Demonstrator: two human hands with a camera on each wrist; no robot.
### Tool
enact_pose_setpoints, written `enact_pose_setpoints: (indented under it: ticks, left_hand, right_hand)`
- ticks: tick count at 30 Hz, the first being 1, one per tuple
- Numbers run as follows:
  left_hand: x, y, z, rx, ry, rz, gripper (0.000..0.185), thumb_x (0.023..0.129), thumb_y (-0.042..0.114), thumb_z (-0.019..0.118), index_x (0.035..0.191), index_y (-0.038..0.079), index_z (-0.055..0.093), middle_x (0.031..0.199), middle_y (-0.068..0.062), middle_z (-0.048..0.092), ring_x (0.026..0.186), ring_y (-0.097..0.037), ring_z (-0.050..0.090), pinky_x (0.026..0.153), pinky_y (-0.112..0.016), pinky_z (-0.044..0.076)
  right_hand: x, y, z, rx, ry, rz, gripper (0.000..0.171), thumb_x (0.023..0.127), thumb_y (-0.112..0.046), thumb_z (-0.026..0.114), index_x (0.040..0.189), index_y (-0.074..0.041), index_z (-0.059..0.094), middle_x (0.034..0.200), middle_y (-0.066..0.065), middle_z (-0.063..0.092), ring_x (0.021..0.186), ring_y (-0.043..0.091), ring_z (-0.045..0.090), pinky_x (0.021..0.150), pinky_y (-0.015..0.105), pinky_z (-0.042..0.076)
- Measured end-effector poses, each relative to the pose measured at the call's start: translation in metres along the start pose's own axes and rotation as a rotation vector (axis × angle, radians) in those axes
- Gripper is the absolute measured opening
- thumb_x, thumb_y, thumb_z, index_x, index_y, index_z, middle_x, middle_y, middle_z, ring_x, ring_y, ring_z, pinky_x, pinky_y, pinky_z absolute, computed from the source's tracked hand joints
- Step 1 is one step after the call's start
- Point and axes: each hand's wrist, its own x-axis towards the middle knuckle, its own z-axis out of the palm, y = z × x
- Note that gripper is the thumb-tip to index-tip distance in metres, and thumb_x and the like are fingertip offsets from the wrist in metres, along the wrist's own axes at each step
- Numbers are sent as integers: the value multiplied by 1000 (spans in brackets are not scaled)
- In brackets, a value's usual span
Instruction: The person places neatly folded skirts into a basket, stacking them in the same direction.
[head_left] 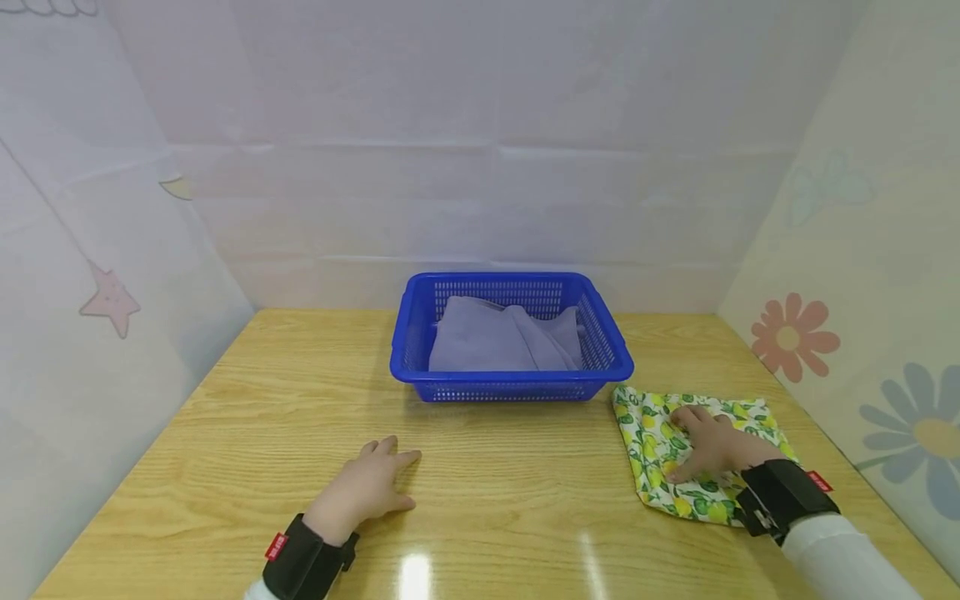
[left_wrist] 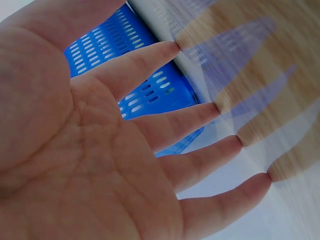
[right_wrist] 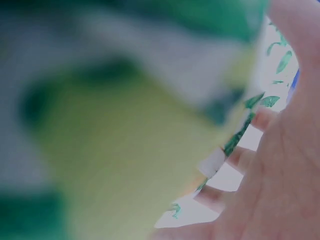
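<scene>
Right hand flat on lemon-print cloth; left hand spread on bare table.

Head view: the right hand lies palm down, fingers straight, pressing on the folded square cloth printed with yellow lemons and green leaves, which sits at the table's right side, just beside the front right corner of the blue perforated plastic basket. The left hand rests fingers extended on the glossy light wooden table, well apart from the cloth. A grey folded fabric fills the basket. Open tabletop lies between the hands.
Left wrist view: palm open, fingers spread, tips on the wood; basket wall beyond.
Right wrist view: cloth blurred, close under the palm; fingers straight.
</scene>
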Motion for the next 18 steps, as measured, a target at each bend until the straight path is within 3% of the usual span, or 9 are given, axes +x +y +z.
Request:
enact_pose_setpoints:
  ticks: [4,11,18]
  left_hand:
    - [0,1,0,-6,-5,-5,64,74,27,81,131,12,57,141,-29,40,127,-54,35,92,-71,36]
    - [-1,1,-1,-9,4,1,64,73,27,81,131,11,57,141,-29,40,127,-55,35,92,-69,38]
    - [0,0,0,-15,3,5,64,74,27,80,131,11,57,141,-29,39,127,-55,35,92,-69,38]
  right_hand:
    - [-10,-9,8,-15,2,-33,120,62,-61,78,147,-1,17,140,39,21,115,71,22,80,75,35]
    - [-19,-33,13,-57,-52,-6,121,62,-66,75,149,-5,18,143,39,18,117,72,22,78,75,37]
    - [-26,-70,14,-66,-128,-38,121,63,-65,75,151,-8,14,144,40,18,116,73,22,74,73,41]
